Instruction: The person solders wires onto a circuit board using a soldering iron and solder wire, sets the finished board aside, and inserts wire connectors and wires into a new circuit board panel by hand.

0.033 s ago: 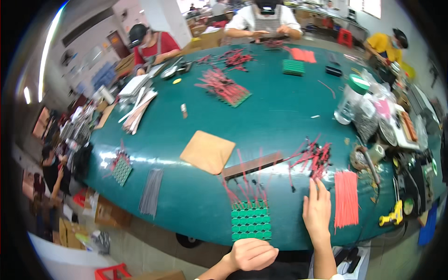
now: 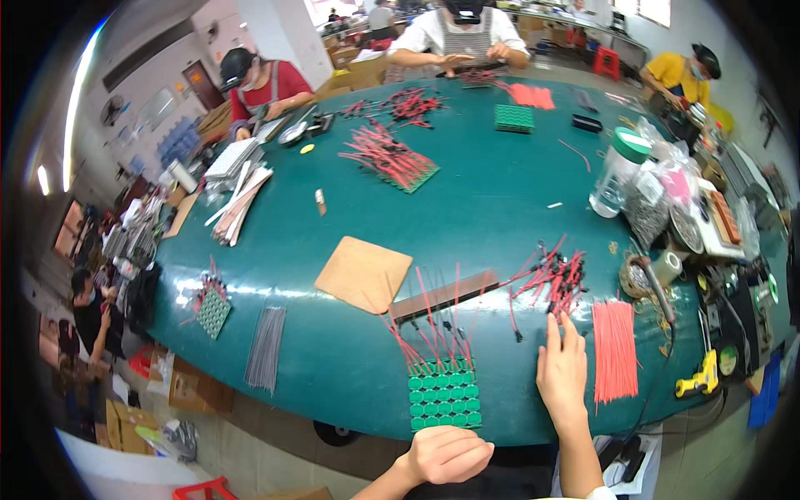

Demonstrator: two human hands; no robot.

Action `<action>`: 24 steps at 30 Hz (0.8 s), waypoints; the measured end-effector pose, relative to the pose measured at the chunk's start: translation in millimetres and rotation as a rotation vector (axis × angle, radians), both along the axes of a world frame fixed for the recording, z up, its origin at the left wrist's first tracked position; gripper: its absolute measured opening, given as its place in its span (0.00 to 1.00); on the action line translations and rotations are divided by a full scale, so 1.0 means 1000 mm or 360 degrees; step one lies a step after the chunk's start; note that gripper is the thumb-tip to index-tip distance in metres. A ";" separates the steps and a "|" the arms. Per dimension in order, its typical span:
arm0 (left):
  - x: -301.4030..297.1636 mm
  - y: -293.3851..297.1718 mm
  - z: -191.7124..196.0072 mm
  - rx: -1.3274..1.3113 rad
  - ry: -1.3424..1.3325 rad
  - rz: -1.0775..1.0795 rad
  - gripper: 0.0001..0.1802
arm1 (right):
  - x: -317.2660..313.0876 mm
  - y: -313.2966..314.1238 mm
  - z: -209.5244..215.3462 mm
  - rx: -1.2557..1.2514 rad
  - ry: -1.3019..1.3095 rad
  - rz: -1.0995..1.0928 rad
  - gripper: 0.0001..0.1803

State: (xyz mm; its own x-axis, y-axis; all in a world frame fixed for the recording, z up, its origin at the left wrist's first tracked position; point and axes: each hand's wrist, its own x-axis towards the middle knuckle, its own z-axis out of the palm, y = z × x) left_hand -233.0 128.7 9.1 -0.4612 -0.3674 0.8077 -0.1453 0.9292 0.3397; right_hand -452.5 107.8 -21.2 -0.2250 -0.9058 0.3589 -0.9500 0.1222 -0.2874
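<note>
My left hand [image 2: 451, 455] is curled closed by the table's front edge, at the near end of a green panel of small round circuit boards [image 2: 444, 400]. What its fingers hold, if anything, is hidden. Red wires with black ends rise from the panel's far edge, across a long brown bar [image 2: 446, 297]. To the right, my right hand [image 2: 563, 367] reaches forward with fingers stretched out and thumb apart. Its fingertips are at the near side of a loose pile of red wires with black connectors [image 2: 557, 279]; whether they touch a wire I cannot tell.
Red wires [image 2: 614, 350] lie bundled right of my right hand, grey wires [image 2: 267, 348] far left. A tan square pad [image 2: 364, 274] lies beyond the panel. A soldering iron [image 2: 657, 289], yellow glue gun [image 2: 698, 375] and green-lidded jar [image 2: 620, 171] stand right. Co-workers sit around the green table.
The whole view has shifted slightly, so the table's things appear a little further left. Both hands keep nearly the same pose and place.
</note>
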 end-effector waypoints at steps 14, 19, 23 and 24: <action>0.004 -0.002 -0.005 0.0097 -0.0053 -0.0037 0.10 | -0.014 0.003 -0.021 -0.0088 -0.0180 0.0091 0.07; 0.000 0.001 -0.015 0.0014 0.0018 0.0029 0.12 | -0.015 0.017 -0.016 -0.0053 -0.0474 0.0036 0.12; 0.007 0.005 -0.015 0.0032 0.0039 0.0017 0.13 | -0.016 0.023 -0.011 -0.0229 -0.0501 0.0156 0.13; 0.007 0.006 -0.012 0.0041 0.0039 -0.0020 0.13 | -0.020 0.025 -0.006 -0.0171 -0.0573 0.0106 0.13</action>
State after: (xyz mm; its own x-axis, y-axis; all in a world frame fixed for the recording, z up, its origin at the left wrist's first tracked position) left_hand -226.2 134.9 -2.9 -0.4463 -0.3823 0.8091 -0.1251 0.9219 0.3667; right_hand -472.0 132.5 -27.4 -0.2962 -0.8842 0.3612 -0.7906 0.0148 -0.6122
